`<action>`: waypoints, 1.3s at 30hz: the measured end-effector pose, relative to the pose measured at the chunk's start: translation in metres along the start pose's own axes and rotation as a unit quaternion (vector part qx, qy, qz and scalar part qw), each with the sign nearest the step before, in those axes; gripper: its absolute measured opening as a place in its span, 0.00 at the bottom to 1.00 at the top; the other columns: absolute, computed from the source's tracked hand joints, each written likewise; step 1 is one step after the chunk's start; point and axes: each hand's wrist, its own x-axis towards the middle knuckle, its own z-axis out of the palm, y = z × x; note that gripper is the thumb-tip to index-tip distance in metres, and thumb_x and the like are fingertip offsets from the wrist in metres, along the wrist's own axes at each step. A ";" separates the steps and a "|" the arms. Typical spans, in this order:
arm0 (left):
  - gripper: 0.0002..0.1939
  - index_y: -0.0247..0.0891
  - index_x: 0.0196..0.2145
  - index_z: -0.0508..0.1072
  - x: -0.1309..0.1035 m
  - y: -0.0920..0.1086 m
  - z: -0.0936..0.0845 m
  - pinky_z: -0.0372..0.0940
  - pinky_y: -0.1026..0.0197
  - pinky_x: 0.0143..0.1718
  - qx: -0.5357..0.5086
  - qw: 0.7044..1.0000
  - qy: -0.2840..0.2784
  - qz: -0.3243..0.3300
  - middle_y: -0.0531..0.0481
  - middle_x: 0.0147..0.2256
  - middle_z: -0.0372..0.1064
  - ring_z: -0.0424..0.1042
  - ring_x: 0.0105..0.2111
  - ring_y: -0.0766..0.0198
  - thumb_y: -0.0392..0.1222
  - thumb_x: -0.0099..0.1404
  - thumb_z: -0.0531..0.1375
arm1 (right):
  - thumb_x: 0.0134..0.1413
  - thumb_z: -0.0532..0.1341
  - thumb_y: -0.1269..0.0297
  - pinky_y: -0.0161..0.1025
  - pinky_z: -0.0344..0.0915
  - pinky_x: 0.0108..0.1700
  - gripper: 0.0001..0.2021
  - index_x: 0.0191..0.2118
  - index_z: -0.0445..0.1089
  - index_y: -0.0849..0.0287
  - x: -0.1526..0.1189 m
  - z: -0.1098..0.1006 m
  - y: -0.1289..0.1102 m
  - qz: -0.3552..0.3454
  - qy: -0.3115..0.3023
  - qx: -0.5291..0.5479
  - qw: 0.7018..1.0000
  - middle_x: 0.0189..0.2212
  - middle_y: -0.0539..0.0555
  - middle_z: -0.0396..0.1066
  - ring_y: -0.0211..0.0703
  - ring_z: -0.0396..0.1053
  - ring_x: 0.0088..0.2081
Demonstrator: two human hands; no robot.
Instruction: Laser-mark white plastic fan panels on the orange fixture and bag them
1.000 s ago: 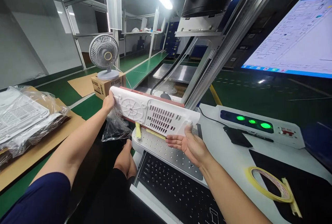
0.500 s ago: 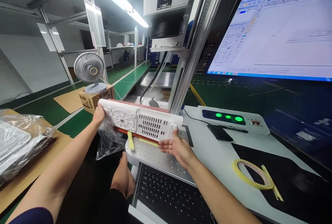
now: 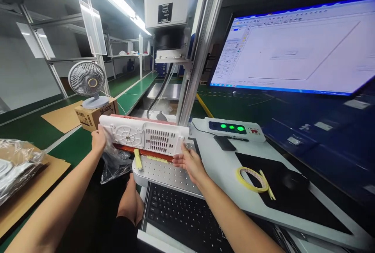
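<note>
A long white plastic cover (image 3: 137, 137) with a round ribbed part and a slotted vent stands tilted on edge, its broad face toward me. At its left end my left hand (image 3: 99, 140) is closed on the edge. My right hand (image 3: 189, 162) is at the lower right corner, thumb on the face and fingers beneath. An orange-red strip (image 3: 129, 149) runs along the lower edge. Below lies a perforated metal plate (image 3: 164, 171), with a yellow tape piece (image 3: 138, 159) stuck up at its left. Clear plastic film (image 3: 115, 165) hangs under the left end.
Above the cover is a machine head (image 3: 166, 10) on a metal column. To the right are a control box (image 3: 237, 128) with green lights, a tape roll (image 3: 252, 179) on a black mat, and a monitor (image 3: 293, 49). A keyboard (image 3: 181, 218) sits below; a fan (image 3: 87, 81) stands left.
The view has turned to the right, so everything sits further left in the picture. Both hands keep hold of the cover, which looks much the same in its place over the plate.
</note>
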 end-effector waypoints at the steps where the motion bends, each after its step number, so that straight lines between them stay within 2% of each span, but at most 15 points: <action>1: 0.39 0.37 0.49 0.73 -0.011 -0.004 0.000 0.73 0.38 0.51 0.009 1.000 0.014 -0.019 0.20 0.50 0.78 0.80 0.52 0.29 0.74 0.77 0.40 | 0.57 0.68 0.24 0.45 0.79 0.33 0.38 0.50 0.63 0.54 0.000 -0.002 0.003 -0.023 0.019 -0.019 0.999 0.32 0.57 0.80 0.52 0.81 0.32; 3: 0.32 0.40 0.46 0.71 -0.035 -0.014 0.001 0.72 0.40 0.52 0.020 0.999 0.016 -0.030 0.24 0.52 0.78 0.79 0.52 0.31 0.73 0.75 0.48 | 0.50 0.69 0.22 0.45 0.75 0.33 0.42 0.52 0.62 0.54 0.003 -0.007 0.006 -0.074 0.058 -0.068 0.993 0.32 0.54 0.79 0.52 0.79 0.31; 4: 0.28 0.43 0.43 0.70 -0.048 -0.019 0.002 0.71 0.42 0.51 0.021 1.000 -0.006 -0.011 0.28 0.49 0.79 0.80 0.50 0.33 0.71 0.74 0.50 | 0.48 0.70 0.22 0.46 0.73 0.35 0.42 0.52 0.63 0.54 0.004 -0.010 0.006 -0.100 0.079 -0.098 0.987 0.32 0.54 0.79 0.52 0.78 0.32; 7: 0.27 0.47 0.31 0.67 -0.084 -0.025 0.011 0.67 0.50 0.42 0.022 0.987 -0.116 0.106 0.44 0.33 0.77 0.78 0.38 0.44 0.71 0.74 0.51 | 0.49 0.69 0.27 0.48 0.69 0.42 0.36 0.48 0.68 0.54 0.013 -0.018 0.003 -0.164 0.126 -0.187 0.960 0.31 0.54 0.77 0.54 0.75 0.36; 10: 0.30 0.46 0.25 0.67 -0.106 -0.016 0.024 0.61 0.53 0.37 0.030 0.967 -0.173 0.187 0.48 0.26 0.73 0.74 0.31 0.50 0.71 0.74 0.54 | 0.54 0.66 0.32 0.49 0.67 0.45 0.27 0.42 0.72 0.53 0.022 -0.023 0.000 -0.196 0.137 -0.253 0.937 0.34 0.57 0.79 0.55 0.75 0.39; 12: 0.28 0.46 0.26 0.71 -0.112 -0.004 0.035 0.60 0.54 0.36 0.040 0.963 -0.184 0.195 0.47 0.27 0.75 0.75 0.32 0.50 0.68 0.74 0.58 | 0.58 0.64 0.33 0.48 0.67 0.44 0.25 0.39 0.73 0.53 0.027 -0.026 -0.001 -0.202 0.138 -0.284 0.927 0.36 0.59 0.81 0.56 0.76 0.39; 15: 0.25 0.45 0.27 0.74 -0.115 0.011 0.052 0.59 0.54 0.36 0.061 0.963 -0.195 0.176 0.46 0.27 0.76 0.76 0.34 0.48 0.66 0.74 0.62 | 0.60 0.62 0.30 0.47 0.64 0.39 0.27 0.36 0.73 0.52 0.031 -0.030 0.001 -0.201 0.146 -0.323 0.913 0.35 0.59 0.82 0.56 0.75 0.36; 21: 0.32 0.45 0.21 0.64 -0.125 0.020 0.078 0.57 0.56 0.34 0.034 0.965 -0.207 0.157 0.48 0.22 0.68 0.72 0.29 0.53 0.67 0.76 0.60 | 0.61 0.54 0.20 0.45 0.53 0.34 0.35 0.25 0.66 0.49 0.021 -0.038 0.005 -0.223 0.160 -0.385 0.881 0.23 0.57 0.73 0.53 0.66 0.28; 25: 0.30 0.44 0.22 0.65 -0.130 0.022 0.084 0.57 0.57 0.34 0.012 0.970 -0.199 0.140 0.49 0.24 0.70 0.71 0.28 0.55 0.65 0.77 0.59 | 0.67 0.51 0.26 0.45 0.51 0.35 0.33 0.24 0.60 0.49 0.000 -0.032 0.011 -0.267 0.153 -0.391 0.867 0.21 0.55 0.69 0.50 0.61 0.26; 29: 0.29 0.44 0.23 0.67 -0.127 0.027 0.083 0.58 0.57 0.34 0.026 0.971 -0.204 0.125 0.48 0.24 0.71 0.71 0.29 0.55 0.64 0.76 0.59 | 0.73 0.54 0.37 0.45 0.54 0.36 0.28 0.25 0.61 0.50 -0.033 -0.024 0.027 -0.309 0.110 -0.392 0.859 0.22 0.54 0.70 0.47 0.61 0.25; 32: 0.30 0.44 0.22 0.66 -0.125 0.031 0.075 0.57 0.56 0.33 0.046 0.966 -0.227 0.114 0.48 0.23 0.69 0.70 0.29 0.54 0.66 0.75 0.59 | 0.75 0.55 0.42 0.44 0.58 0.38 0.25 0.28 0.66 0.51 -0.061 -0.032 0.041 -0.320 0.087 -0.404 0.852 0.26 0.55 0.74 0.47 0.67 0.28; 34: 0.30 0.43 0.23 0.69 -0.127 0.031 0.067 0.58 0.56 0.33 0.049 0.963 -0.240 0.116 0.47 0.24 0.71 0.72 0.30 0.53 0.68 0.74 0.59 | 0.77 0.56 0.45 0.44 0.60 0.40 0.23 0.30 0.69 0.52 -0.079 -0.051 0.050 -0.316 0.094 -0.420 0.845 0.28 0.56 0.75 0.48 0.70 0.31; 36: 0.29 0.43 0.25 0.72 -0.132 0.026 0.054 0.59 0.56 0.33 0.064 0.955 -0.249 0.147 0.46 0.26 0.73 0.74 0.32 0.51 0.68 0.72 0.59 | 0.78 0.56 0.48 0.44 0.62 0.41 0.21 0.33 0.71 0.52 -0.099 -0.080 0.058 -0.309 0.115 -0.439 0.836 0.30 0.56 0.76 0.48 0.71 0.33; 39: 0.28 0.43 0.30 0.75 -0.140 0.005 0.024 0.61 0.55 0.35 0.129 0.930 -0.277 0.203 0.45 0.30 0.77 0.77 0.34 0.49 0.71 0.69 0.57 | 0.79 0.57 0.54 0.43 0.66 0.40 0.18 0.35 0.72 0.53 -0.135 -0.130 0.071 -0.314 0.137 -0.466 0.816 0.30 0.55 0.75 0.46 0.72 0.32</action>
